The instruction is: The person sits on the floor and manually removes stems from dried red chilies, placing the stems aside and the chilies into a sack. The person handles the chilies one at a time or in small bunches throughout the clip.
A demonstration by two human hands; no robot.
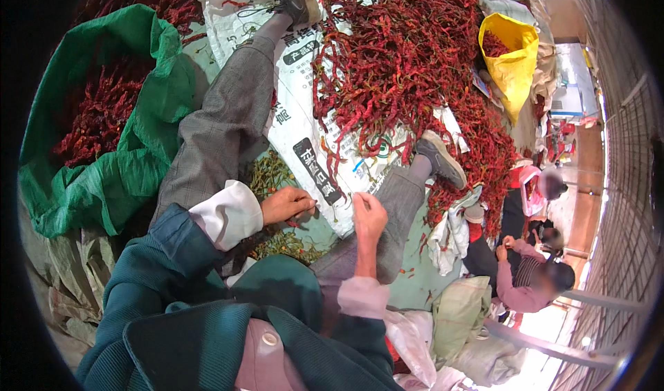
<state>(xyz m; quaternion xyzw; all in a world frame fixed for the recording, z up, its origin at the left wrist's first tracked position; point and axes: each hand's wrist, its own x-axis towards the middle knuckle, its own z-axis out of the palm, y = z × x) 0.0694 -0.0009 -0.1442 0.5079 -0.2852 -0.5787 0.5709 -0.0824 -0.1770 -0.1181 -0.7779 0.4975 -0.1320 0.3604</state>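
Note:
Both my hands are over the floor between my outstretched legs. My left hand (287, 205) has curled fingers, with a small dark tip at the fingertips too small to name; a bit of red shows just below it. Across a gap, my right hand (370, 213) is raised with bent fingers, and what lies inside them cannot be made out. Green chili stems (285, 246) lie below and beside my left hand. Beyond the hands a printed white woven sack (295, 103) is spread flat, and a large heap of dried red chilies (394, 64) covers its right part.
A green woven sack (150, 131) of red chilies stands at the left. At the upper right is a yellow sack (519, 74) with chilies. Several people sit at the right, one in a pink top (519, 284). Stuffed sacks (461, 308) lie at the lower right.

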